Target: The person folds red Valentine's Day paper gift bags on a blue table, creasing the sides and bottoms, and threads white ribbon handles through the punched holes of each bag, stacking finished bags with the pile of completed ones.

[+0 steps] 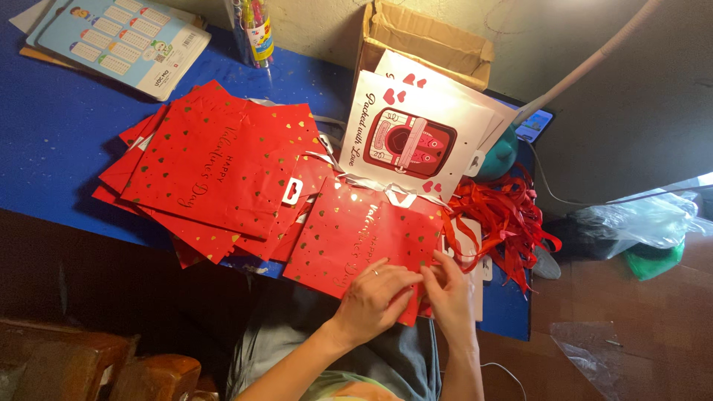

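Working the near edge of the red gift bag (356,234), you have your left hand (375,297) pressed flat on its corner and your right hand (445,286) pinching that edge with closed fingers. This looks like ribbon-handle fitting; the red ribbons (505,215) lie at two o'clock, the finished red stack (215,163) at ten o'clock. Steady fingertip control matters next

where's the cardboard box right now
In the head view, the open cardboard box stands at the top centre against the wall, just behind the white gift bags, right of the pen jar.
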Motion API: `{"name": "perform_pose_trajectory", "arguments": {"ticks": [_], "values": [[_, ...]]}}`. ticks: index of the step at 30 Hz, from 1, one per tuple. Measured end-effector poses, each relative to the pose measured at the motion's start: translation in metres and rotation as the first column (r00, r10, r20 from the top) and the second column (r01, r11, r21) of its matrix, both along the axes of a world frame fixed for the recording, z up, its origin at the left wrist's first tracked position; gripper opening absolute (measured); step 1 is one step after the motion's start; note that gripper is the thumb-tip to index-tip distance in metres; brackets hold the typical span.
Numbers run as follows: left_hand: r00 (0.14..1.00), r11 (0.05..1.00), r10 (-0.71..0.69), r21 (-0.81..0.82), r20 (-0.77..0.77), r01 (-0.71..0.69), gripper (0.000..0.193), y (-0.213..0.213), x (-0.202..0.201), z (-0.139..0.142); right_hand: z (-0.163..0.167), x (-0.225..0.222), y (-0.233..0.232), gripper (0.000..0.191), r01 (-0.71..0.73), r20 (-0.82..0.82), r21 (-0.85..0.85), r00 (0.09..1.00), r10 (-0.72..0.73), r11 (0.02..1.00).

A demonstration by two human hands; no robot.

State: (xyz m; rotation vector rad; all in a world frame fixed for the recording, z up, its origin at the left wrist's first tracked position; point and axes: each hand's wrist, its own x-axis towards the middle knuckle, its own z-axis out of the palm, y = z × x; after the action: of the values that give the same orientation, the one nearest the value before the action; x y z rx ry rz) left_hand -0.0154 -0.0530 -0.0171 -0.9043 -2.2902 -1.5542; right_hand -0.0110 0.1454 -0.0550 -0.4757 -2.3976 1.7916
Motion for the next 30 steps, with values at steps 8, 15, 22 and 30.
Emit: {"name": "perform_pose_trajectory", "arguments": {"ticks": [8, 15, 22, 30], "values": [[0.955, 0.993, 0.006, 0.112, -0.298, 0.029, 0.032, -0.023, 0.007, 0.025, 0.023, -0.010, 0.001, 0.035, -0.048, -0.236, -0.225, 0.972, -0.006, 0.973], [0.940, 0.981, 0.059, 0.195, -0.336, 0.008, 0.028, -0.042, 0.015, 0.031, 0.016, -0.063, -0.097, 0.036, -0.161, -0.150, -0.416, 0.983, 0.107, 0.895], [0.959, 0.974, 0.150, 0.203, -0.242, -0.101, 0.027, -0.065, 0.015, 0.022, -0.001, -0.091, -0.167, 0.049, -0.404, -0.239, -0.559, 0.915, 0.326, 0.724], [0.968, 0.965, 0.211, 0.184, -0.136, -0.185, 0.022, -0.061, -0.004, -0.006, 0.001, -0.031, -0.105, 0.025, -0.173, -0.190, 0.024, 0.966, 0.174, 0.985]]}}
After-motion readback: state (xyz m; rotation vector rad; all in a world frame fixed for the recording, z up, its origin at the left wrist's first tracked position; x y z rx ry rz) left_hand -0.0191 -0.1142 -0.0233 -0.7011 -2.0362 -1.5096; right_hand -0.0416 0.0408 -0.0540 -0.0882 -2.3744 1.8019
